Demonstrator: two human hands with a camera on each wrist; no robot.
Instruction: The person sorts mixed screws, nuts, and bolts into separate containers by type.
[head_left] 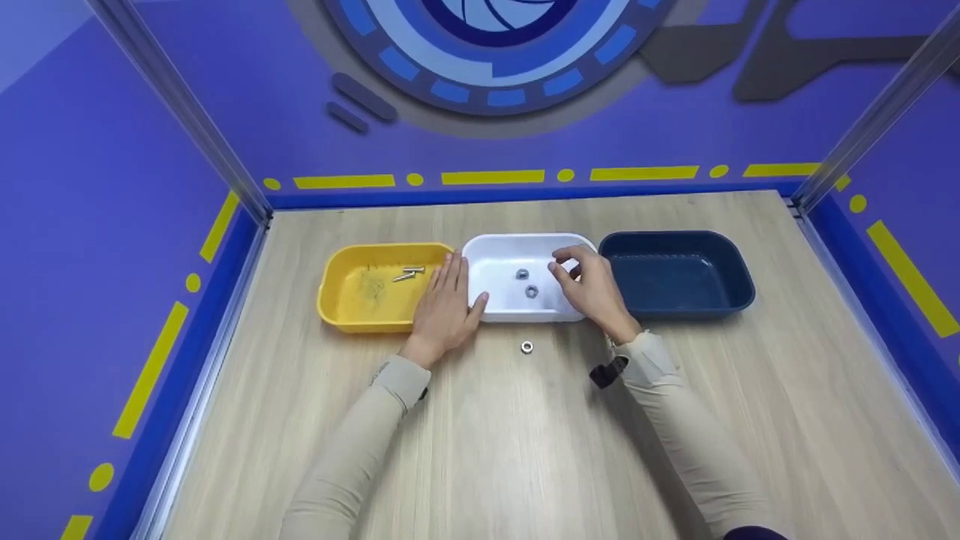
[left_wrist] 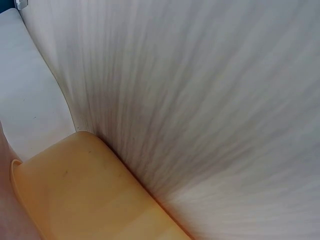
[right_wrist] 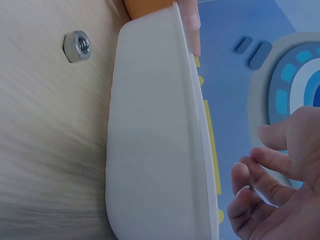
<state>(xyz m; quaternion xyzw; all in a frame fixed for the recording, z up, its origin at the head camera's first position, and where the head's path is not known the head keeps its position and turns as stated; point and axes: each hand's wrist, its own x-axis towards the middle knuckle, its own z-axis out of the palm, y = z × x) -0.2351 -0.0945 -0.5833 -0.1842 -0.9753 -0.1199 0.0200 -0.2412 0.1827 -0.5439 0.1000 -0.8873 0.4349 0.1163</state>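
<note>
My left hand lies with straight fingers over the adjoining rims of the yellow tray and the white tray, thumb on the white tray's near side. Two hex nuts lie inside the white tray, one behind the other. Above that tray's right end hovers my right hand. In the right wrist view its fingers are loosely bent, the thumb stands apart from them, and nothing shows between. Another hex nut lies on the table in front of the white tray.
Inside the yellow tray are a few screws and dark specks. A dark blue tray stands against the white one's right end. Blue-purple panels border the wooden table at the back and sides.
</note>
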